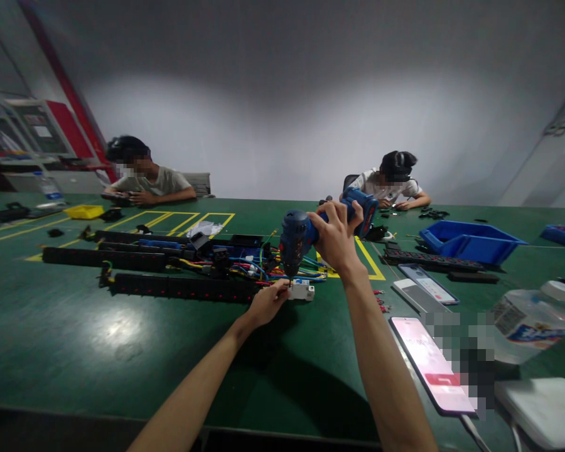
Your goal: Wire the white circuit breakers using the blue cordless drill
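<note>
Right hand (335,240) grasps the blue cordless screwdriver (306,232), bit down on the white circuit breaker (301,291) at the end of the black power strip (183,287). Left hand (267,304) pinches the breaker steady on the green table (75,339). Coloured wires (249,267) lie loose behind; judged mid-fastening, wiring unfinished.

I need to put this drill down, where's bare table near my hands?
Bare green table lies left of your left hand, in front of the black power strip. A smaller patch sits between your forearms. It is crowded behind the small breaker with coloured wires, and right of your right hand with phones and a water bottle.
</note>
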A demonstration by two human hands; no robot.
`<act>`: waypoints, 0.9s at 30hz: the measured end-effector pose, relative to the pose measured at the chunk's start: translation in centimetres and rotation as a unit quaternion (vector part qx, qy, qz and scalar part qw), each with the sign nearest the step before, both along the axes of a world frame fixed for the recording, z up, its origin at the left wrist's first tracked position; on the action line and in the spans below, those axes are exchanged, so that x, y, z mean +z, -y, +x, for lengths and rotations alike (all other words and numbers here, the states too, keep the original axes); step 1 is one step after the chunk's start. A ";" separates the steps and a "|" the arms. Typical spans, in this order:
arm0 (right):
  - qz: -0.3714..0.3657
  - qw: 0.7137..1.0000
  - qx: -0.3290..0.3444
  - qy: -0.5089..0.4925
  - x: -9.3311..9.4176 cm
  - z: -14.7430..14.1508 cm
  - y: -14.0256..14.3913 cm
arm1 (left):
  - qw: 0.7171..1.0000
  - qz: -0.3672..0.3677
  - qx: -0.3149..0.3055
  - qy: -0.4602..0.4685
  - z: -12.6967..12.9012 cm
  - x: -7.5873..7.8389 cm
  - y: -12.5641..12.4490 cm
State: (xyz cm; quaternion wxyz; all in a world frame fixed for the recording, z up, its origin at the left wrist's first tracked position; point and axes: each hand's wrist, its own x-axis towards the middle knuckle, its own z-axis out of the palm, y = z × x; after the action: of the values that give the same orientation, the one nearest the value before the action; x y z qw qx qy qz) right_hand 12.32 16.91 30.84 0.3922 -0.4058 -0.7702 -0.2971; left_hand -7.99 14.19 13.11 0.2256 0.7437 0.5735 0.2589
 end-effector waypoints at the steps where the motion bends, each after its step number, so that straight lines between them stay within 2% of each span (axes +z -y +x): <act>1: 0.000 1.000 0.001 0.000 0.0 0.0 0.0 | 1.000 0.002 -0.001 -0.002 0.0 -0.1 0.0; 19: -0.002 1.000 -0.001 -0.004 -0.1 0.2 -0.2 | 1.000 -0.017 0.011 0.008 0.2 0.2 0.2; 27: 0.000 1.000 -0.001 -0.008 -0.1 0.1 -0.2 | 1.000 -0.004 0.004 0.015 0.1 0.0 0.2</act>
State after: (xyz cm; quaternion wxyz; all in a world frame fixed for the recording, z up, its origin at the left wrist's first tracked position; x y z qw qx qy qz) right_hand 12.43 17.10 30.76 0.3979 -0.4091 -0.7665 -0.2946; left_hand -7.91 13.99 13.11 0.2357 0.7364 0.5745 0.2684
